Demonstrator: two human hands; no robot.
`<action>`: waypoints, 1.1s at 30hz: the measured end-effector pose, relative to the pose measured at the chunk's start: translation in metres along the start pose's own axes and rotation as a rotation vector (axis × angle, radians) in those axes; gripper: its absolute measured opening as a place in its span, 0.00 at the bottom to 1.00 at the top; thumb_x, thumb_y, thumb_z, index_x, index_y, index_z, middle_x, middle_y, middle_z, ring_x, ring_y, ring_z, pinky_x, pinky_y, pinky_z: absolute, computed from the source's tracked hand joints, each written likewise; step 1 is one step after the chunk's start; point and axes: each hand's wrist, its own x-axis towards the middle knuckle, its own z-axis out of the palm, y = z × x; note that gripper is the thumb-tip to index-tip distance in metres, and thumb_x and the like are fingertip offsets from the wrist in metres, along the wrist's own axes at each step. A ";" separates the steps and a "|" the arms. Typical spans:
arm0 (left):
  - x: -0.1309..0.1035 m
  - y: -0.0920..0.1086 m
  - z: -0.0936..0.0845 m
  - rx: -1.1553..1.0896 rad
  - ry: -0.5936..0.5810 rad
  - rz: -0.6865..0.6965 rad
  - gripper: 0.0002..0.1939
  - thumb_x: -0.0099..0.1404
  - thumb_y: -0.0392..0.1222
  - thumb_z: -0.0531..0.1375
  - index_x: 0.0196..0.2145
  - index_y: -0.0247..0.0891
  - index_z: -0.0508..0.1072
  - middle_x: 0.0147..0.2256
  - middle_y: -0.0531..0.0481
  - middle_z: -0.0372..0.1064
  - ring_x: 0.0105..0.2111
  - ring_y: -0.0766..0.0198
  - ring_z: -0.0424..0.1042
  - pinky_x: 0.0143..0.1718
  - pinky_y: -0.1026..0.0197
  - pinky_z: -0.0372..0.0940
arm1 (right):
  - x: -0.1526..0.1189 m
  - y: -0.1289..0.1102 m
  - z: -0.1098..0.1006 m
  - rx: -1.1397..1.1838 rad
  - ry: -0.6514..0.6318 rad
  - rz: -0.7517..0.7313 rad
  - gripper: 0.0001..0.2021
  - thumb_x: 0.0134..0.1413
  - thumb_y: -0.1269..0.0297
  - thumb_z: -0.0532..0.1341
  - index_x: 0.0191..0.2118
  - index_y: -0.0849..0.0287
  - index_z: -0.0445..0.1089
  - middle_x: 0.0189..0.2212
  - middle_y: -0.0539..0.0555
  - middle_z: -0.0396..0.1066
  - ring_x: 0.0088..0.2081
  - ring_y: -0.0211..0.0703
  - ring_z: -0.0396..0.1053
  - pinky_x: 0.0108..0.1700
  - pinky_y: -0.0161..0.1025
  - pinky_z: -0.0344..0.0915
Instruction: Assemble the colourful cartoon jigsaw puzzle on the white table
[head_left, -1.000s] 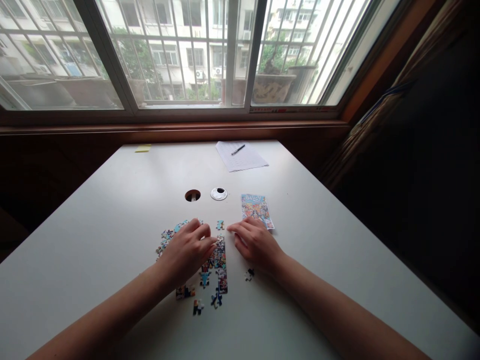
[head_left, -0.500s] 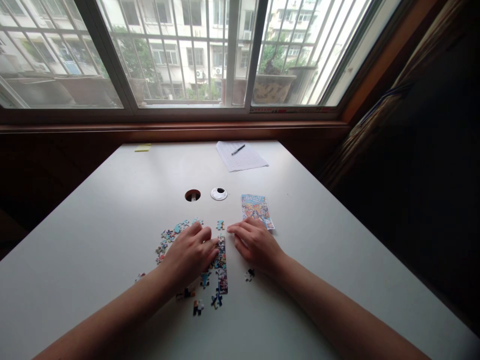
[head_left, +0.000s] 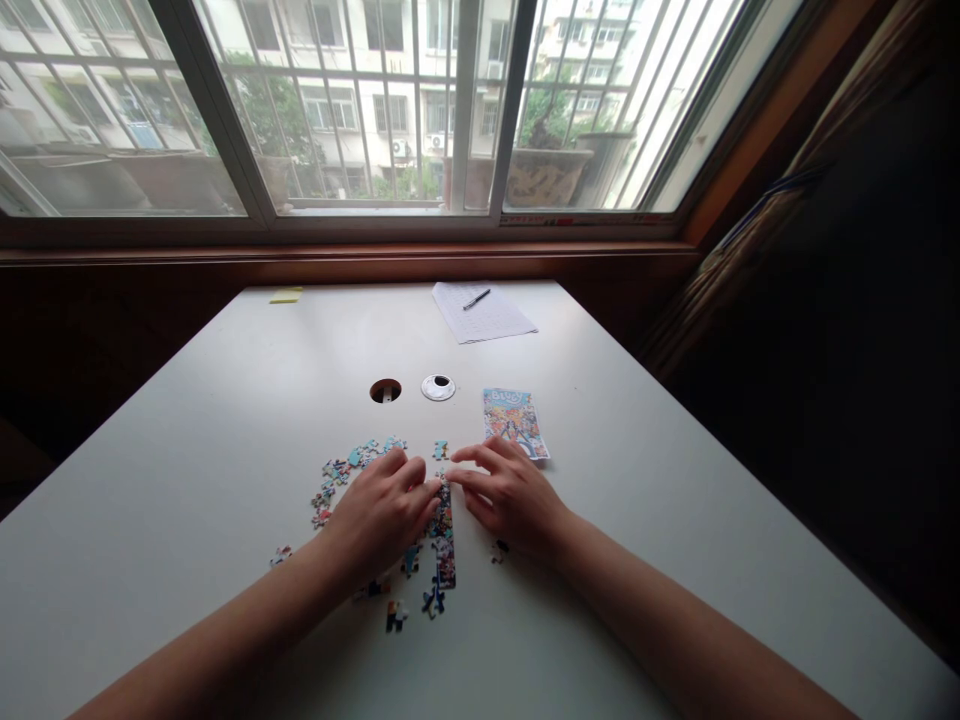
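The left hand [head_left: 386,505] bends over the upper end of a joined strip of puzzle pieces [head_left: 445,555], its thumb and fingers drawn close together; whether a piece is pinched between them cannot be told. The right hand [head_left: 514,492] comes in from the other side with its fingers slightly apart, a fingertip at or just beside the same end of the strip. The two hands are very near each other; the camera does not show clearly whether they touch.

The strip lies in the middle of the white tabletop [head_left: 675,560], running toward the near edge. Just beyond its far end is a pale-blue piece [head_left: 440,451]. Near its lower end lie a blue-and-dark piece [head_left: 433,600] and, closer to the near edge, a black, white and orange piece [head_left: 397,615]. A curve of loose pieces [head_left: 354,458] surrounds the far left side of the left hand, and a small piece [head_left: 281,555] lies beside the left forearm. A black-and-white piece [head_left: 497,552] is partly hidden by the right hand.

A colorful picture card [head_left: 516,415] lies just beyond the right hand. Farther off are a round hole [head_left: 385,391] and a silvery disc [head_left: 438,388] side by side. Toward the far edge, a pen [head_left: 476,299] rests on paper sheets [head_left: 487,320], and a yellow note pad [head_left: 286,296] lies near the far left corner.
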 end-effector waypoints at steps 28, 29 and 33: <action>0.001 0.000 0.002 -0.023 0.002 -0.001 0.08 0.72 0.38 0.54 0.40 0.38 0.74 0.34 0.47 0.65 0.38 0.56 0.62 0.40 0.53 0.64 | 0.000 0.005 0.002 -0.033 -0.007 -0.024 0.16 0.60 0.71 0.62 0.51 0.46 0.76 0.39 0.54 0.70 0.41 0.48 0.60 0.46 0.47 0.59; 0.001 -0.001 0.002 -0.033 0.013 -0.002 0.08 0.72 0.38 0.55 0.40 0.38 0.74 0.34 0.46 0.65 0.38 0.56 0.62 0.39 0.53 0.64 | 0.000 0.006 0.002 -0.024 0.008 -0.021 0.16 0.59 0.72 0.62 0.50 0.47 0.77 0.39 0.54 0.70 0.41 0.48 0.61 0.47 0.47 0.59; -0.001 -0.004 0.001 -0.083 0.102 -0.032 0.08 0.71 0.37 0.55 0.37 0.38 0.75 0.33 0.47 0.66 0.37 0.56 0.61 0.38 0.53 0.63 | -0.001 0.008 0.002 -0.011 0.069 0.020 0.14 0.57 0.73 0.62 0.45 0.51 0.78 0.38 0.55 0.70 0.40 0.48 0.62 0.47 0.48 0.61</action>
